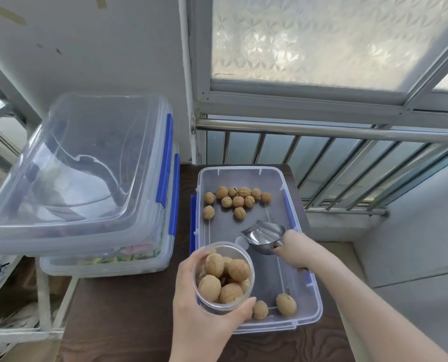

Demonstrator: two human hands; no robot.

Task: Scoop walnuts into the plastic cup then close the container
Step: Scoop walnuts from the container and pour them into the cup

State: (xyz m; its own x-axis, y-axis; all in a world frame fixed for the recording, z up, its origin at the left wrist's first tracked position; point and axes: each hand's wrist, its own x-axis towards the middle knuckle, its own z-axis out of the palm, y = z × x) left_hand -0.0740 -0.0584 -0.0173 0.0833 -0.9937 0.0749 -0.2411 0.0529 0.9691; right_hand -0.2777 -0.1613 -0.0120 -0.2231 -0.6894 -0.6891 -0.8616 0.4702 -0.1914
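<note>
Scooping nearly done: left hand (202, 317) grips the walnut-filled plastic cup (224, 278) over the open container (314, 307); right hand (299, 250) clasps the empty metal scoop (263, 236). Closing with the lid (81, 163) remains.

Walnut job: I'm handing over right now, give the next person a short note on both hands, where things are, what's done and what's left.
Left hand: grip closed around the plastic cup, held over the near end of the open container. The cup looks nearly full of walnuts.
Right hand: grip closed on the handle of the metal scoop, which is empty and sits inside the container.
Loose walnuts: a cluster at the container's far end, two more at the near end.
Lid: off, resting on the stacked boxes to the left.
Left to do: top up the cup if needed, take the scoop out, put the lid on.
</note>
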